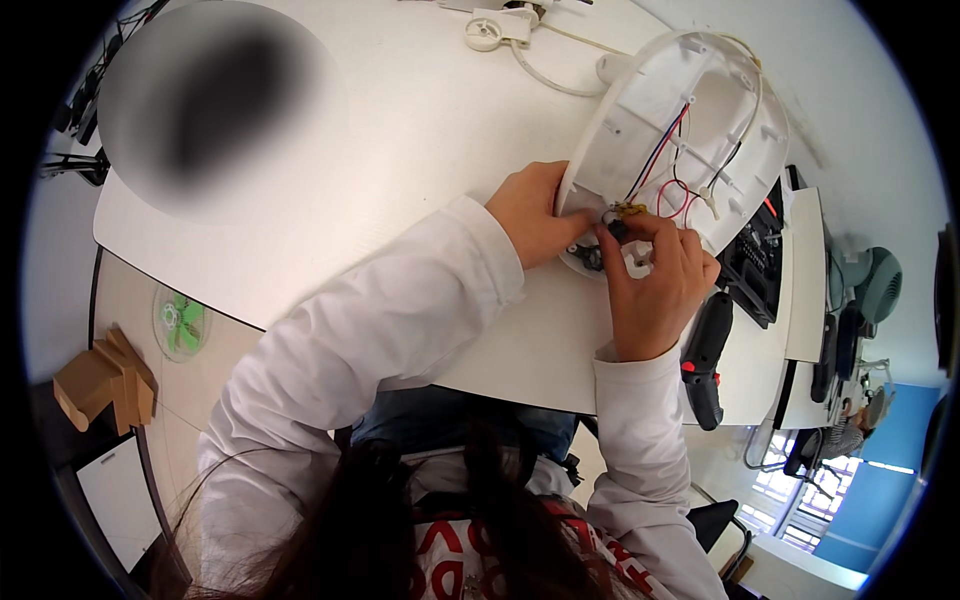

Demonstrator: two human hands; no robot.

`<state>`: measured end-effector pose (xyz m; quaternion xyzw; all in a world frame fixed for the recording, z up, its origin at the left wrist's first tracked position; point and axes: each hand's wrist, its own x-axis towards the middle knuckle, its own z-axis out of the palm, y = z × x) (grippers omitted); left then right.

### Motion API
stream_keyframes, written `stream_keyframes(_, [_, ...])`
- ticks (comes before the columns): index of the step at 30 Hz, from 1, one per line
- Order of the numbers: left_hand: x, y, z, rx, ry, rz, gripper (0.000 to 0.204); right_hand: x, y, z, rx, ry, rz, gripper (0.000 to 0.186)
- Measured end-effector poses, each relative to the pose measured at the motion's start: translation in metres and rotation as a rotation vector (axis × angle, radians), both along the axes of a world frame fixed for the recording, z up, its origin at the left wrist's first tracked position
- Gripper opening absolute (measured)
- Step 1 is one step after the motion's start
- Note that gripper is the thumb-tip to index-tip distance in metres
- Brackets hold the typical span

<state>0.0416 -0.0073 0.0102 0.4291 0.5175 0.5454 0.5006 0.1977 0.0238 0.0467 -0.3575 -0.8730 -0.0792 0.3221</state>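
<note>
A white plastic housing [650, 120], hollow side up, lies at the right part of the table. Red, blue and black wires [662, 150] run inside it. My left hand [540, 215] grips the near left edge of this housing, its thumb reaching over the rim. Inside the near end, my right hand [660, 270] pinches a small dark part [617, 230] between thumb and fingers, close to a yellowish wired component [630, 210]. The fingers hide much of that part. Another dark piece [585, 257] sits in the housing just below my left thumb.
Right of the housing are an opened black tool case [755, 255] and a black-and-red power screwdriver [708, 345]. A white cabled part [490, 32] lies at the far side. A blurred patch covers the table's left. Cardboard [105, 380] and a green fan blade [180, 322] are below left.
</note>
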Motion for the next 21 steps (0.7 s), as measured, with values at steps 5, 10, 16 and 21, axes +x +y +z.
stream_keyframes(5, [0.008, 0.002, -0.013, 0.134, 0.063, 0.137, 0.026, -0.001, -0.004, 0.002, -0.062, 0.003, -0.03, 0.026])
stream_keyframes(10, [0.009, -0.003, 0.002, 0.056, 0.097, 0.096, 0.027, 0.004, 0.001, -0.003, -0.078, 0.029, 0.008, 0.025])
stream_keyframes(16, [0.01, -0.005, 0.004, 0.073, 0.114, 0.127, 0.027, 0.004, -0.001, -0.002, -0.089, 0.018, 0.025, 0.025])
stream_keyframes(21, [0.01, -0.005, 0.007, 0.07, 0.142, 0.127, 0.027, 0.006, -0.002, -0.001, -0.05, 0.029, 0.035, 0.024])
